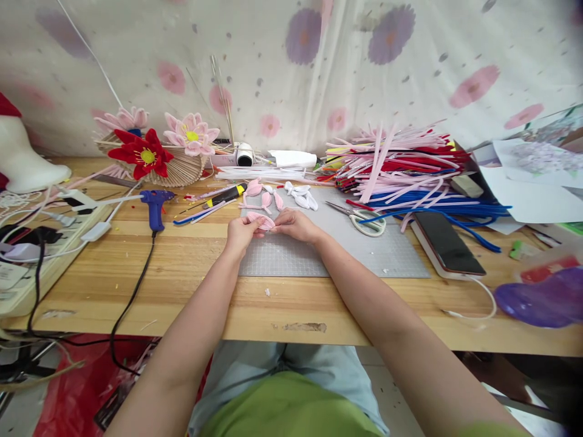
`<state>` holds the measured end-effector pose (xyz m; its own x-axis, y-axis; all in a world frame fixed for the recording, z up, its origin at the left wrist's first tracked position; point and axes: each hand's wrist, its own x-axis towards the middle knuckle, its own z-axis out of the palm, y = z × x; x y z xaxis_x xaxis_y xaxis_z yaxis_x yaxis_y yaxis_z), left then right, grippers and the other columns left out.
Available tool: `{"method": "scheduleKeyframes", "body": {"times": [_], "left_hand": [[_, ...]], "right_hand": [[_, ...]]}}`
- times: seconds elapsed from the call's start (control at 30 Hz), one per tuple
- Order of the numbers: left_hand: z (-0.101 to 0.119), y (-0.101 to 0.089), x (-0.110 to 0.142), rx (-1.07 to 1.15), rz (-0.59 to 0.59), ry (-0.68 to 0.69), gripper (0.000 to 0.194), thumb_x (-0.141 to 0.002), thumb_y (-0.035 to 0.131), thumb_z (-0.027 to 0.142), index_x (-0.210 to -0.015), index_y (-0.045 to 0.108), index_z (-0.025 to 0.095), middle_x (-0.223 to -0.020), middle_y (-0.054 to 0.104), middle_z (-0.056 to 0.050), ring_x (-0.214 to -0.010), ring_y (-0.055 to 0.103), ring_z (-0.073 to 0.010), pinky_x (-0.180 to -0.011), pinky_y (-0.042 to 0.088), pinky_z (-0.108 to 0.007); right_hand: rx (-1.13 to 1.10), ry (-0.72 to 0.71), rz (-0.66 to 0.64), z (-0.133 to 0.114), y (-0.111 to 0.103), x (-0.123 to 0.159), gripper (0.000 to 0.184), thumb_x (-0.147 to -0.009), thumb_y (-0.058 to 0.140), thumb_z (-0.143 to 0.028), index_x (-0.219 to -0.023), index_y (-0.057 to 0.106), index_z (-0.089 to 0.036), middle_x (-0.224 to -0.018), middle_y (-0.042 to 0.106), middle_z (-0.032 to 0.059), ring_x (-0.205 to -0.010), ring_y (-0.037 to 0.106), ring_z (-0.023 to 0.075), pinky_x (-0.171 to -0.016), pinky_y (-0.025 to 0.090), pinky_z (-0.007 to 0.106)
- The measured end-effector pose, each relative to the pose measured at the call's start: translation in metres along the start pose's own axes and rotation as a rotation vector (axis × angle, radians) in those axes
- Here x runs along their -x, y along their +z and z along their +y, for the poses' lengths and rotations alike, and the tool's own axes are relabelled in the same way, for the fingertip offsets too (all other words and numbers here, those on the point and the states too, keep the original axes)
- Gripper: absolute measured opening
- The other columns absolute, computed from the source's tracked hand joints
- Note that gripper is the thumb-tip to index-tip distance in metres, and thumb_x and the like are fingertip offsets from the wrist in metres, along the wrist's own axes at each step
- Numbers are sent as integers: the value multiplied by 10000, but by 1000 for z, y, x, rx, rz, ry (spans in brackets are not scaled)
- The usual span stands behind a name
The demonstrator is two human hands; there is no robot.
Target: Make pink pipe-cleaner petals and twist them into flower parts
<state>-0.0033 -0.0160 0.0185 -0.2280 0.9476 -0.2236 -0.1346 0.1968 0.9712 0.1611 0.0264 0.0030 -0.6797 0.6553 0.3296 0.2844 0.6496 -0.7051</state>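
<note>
- Left hand [241, 235] pinches a pink petal [260, 220] between thumb and fingers, from the petal's left side.
- Right hand [296, 224] has its fingertips drawn together on the petal's right end, pinching it; the exact finger placing is too small to tell.
- The petal sits between the two hands, above the left part of a grey cutting mat [291, 261], near the mat's left edge.
- Just beyond the hands lie more pink petals [254, 187], and to their right some white petals [300, 195].
- The mat lies on a wooden table [182, 297], with a few pale scraps nearby.
- To the left of the hands, a blue glue gun [156, 209] rests on the table, its black cord running over the near edge.
- A yellow and black cutter [225, 196] lies between the glue gun and the pink petals.
- Scissors [371, 223] lie on the mat's right side, blades parted, pointing left.
- Behind them rises a heap of fuzzy sticks [396, 152] in pink, red, white and blue.
- Right of the mat, a dark-screened phone [449, 243] lies at a slant.
- At the far left, a red flower [146, 156] and a pink flower [191, 133], both with yellow centres, stand against a pleated fan [182, 169].
</note>
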Motion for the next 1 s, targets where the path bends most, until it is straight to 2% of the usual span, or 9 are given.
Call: {"method": "scheduleKeyframes", "body": {"times": [0.1,0.2,0.27,0.47,0.6,0.67,0.77,0.87,1.0], "left_hand": [[0,0,1,43,-18,15,225,-573,761,268,-661,647,95,-623,657,-48,-525,594,-112,-493,500,-228],[0,1,3,123,-102,79,254,-613,726,327,-711,652,104,-696,674,-51,-603,616,-118,-590,525,-258],[-1,2,3,141,-154,108,264,-573,746,290,-744,656,110,-719,679,-40,-647,624,-127,-644,527,-277],[-3,2,0,70,-60,104,253,-494,763,179,-711,651,112,-685,676,-28,-661,625,-149,-687,522,-317],[-2,1,0,92,-116,89,272,-494,774,194,-723,656,107,-705,685,-45,-671,638,-153,-692,524,-313],[-1,2,0,133,-165,88,299,-525,770,233,-773,659,108,-750,695,-60,-708,652,-161,-704,524,-308],[0,3,2,162,-150,68,284,-601,737,286,-800,650,103,-759,700,-81,-747,667,-177,-709,527,-305],[2,4,4,175,-112,22,220,-660,703,267,-780,638,93,-747,700,-93,-752,674,-180,-712,529,-305],[7,4,6,208,-129,-38,146,-704,670,216,-775,632,93,-757,702,-95,-756,676,-170,-729,530,-297]], "right_hand": [[18,4,69,-1,0,0,423,-749,568,-533,-697,691,-132,-669,639,58,-691,518,149,-735,372,288],[7,4,5,-3,-1,1,439,-766,545,-530,-662,679,-124,-605,605,40,-626,488,132,-673,370,272],[-1,9,-14,-5,-1,1,448,-775,531,-532,-660,672,-122,-592,585,32,-607,469,126,-638,360,262],[-15,11,-44,-6,1,-1,449,-770,539,-523,-614,633,-113,-543,514,10,-580,424,109,-605,333,250],[-114,30,-69,-8,1,0,450,-752,555,-522,-584,605,-108,-540,479,-1,-572,411,105,-586,329,248],[-178,32,-76,-9,1,1,446,-742,564,-525,-587,602,-109,-568,494,3,-596,423,112,-595,338,251],[-245,5,-100,-11,3,0,443,-736,568,-533,-603,607,-112,-586,509,6,-610,431,116,-605,348,255],[-249,-33,-102,-11,5,-2,457,-739,560,-547,-611,615,-112,-571,513,7,-605,436,118,-613,357,261],[-195,-56,-90,-11,5,-3,470,-755,540,-560,-696,656,-108,-631,581,33,-647,478,135,-652,380,275]]}}
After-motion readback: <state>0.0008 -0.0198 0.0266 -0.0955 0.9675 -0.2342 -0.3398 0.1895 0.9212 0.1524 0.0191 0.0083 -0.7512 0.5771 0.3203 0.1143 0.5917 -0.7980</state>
